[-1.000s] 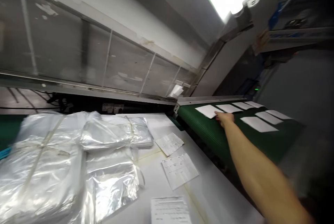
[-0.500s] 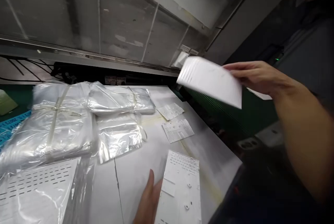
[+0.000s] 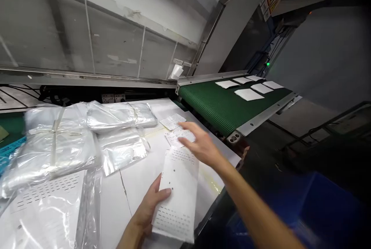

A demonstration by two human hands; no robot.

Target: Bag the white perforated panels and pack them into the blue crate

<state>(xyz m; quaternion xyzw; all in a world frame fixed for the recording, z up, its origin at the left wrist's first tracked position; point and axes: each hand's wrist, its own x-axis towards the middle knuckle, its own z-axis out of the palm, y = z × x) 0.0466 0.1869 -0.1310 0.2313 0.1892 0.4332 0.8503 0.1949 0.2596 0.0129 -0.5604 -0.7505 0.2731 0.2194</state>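
My left hand (image 3: pixel 150 204) grips the near left edge of a stack of white perforated plastic panels (image 3: pixel 178 191) lying on the white table (image 3: pixel 136 183), thumb on top. My right hand (image 3: pixel 199 142) hovers open, fingers stretched flat, just above the far end of that stack. Beyond the fingertips lie two small printed sheets (image 3: pixel 175 129). Several more white panels (image 3: pixel 247 93) ride on the green conveyor belt (image 3: pixel 220 106) at the right.
Bundles of clear plastic bags (image 3: pixel 58 140) tied with tape cover the table's left. A bagged perforated panel (image 3: pixel 43 210) lies at the near left. A glass-fronted machine guard (image 3: pixel 95 44) runs along the back. A blue bin (image 3: pixel 319 210) sits low right.
My right hand took a white panel from the conveyor, carried it over and laid it on the one by my left hand, then let go. The camera swung right and down.
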